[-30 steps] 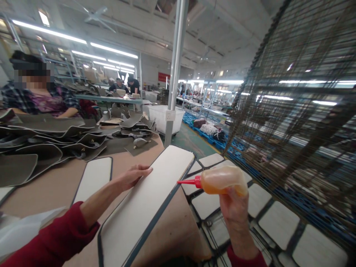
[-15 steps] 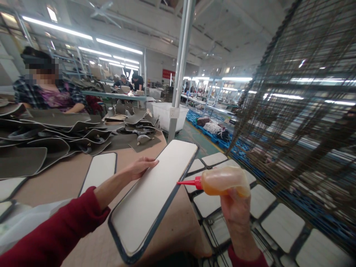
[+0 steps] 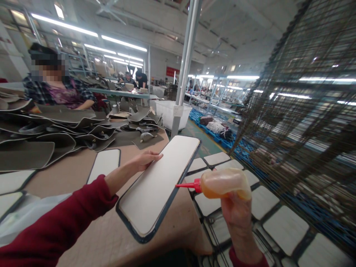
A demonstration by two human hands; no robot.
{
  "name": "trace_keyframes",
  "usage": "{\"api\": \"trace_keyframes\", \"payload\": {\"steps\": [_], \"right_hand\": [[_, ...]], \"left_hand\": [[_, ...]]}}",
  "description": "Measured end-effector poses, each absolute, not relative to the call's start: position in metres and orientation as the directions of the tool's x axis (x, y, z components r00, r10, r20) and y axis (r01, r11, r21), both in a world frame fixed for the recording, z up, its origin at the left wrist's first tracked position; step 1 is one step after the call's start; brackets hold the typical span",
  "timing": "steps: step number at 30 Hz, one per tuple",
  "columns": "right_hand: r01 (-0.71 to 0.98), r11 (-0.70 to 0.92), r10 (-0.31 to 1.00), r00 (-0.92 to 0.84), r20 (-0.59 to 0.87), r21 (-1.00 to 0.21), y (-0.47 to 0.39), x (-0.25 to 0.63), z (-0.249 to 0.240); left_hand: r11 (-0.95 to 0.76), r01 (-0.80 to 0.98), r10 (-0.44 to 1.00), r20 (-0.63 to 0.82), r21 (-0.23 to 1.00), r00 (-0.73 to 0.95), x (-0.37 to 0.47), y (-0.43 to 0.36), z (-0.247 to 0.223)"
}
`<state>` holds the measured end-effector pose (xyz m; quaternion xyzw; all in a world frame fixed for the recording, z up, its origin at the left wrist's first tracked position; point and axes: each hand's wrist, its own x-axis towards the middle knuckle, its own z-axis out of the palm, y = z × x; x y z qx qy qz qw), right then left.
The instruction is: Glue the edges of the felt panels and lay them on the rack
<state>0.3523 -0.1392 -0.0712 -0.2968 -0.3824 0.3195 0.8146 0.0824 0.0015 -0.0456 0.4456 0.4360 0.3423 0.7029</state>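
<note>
A long white panel [image 3: 161,181] with rounded corners and a dark rim is tilted over the table in front of me. My left hand [image 3: 147,159] grips its left edge, thumb on the white face and the other fingers hidden beneath. In my right hand [image 3: 237,209] is a clear squeeze bottle [image 3: 225,183] of amber liquid, lying on its side. Its red pointed nozzle [image 3: 187,185] faces left, and the tip is at the panel's right rim. Whether the tip touches the rim, I cannot tell.
Brown sheeting covers the table [image 3: 183,226]. Another white panel [image 3: 105,165] lies on it, behind my left forearm. Grey-brown cut pieces [image 3: 63,129] are heaped at the back left, before a seated person [image 3: 58,89]. Several rimmed panels [image 3: 263,202] lie on a rack at right, below wire mesh [image 3: 306,92].
The nozzle tip sits slightly lower along the panel's right rim. The panel's near end has risen a little and shifted right in view. Both hands keep their holds.
</note>
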Motion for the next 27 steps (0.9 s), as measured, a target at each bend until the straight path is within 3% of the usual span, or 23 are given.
{"api": "trace_keyframes", "payload": {"steps": [21,27], "right_hand": [[-0.328,0.548,0.815,0.413,0.406,-0.769,-0.151,0.340,-0.083],[-0.368,0.513,0.855,0.295,0.426,-0.775,-0.153,0.336,-0.084]], "left_hand": [[0.381,-0.096,0.882,-0.330,0.920,0.335,0.080,0.022,-0.040],[0.361,-0.116,0.906,-0.319,0.925,0.279,0.077,0.023,-0.035]]}}
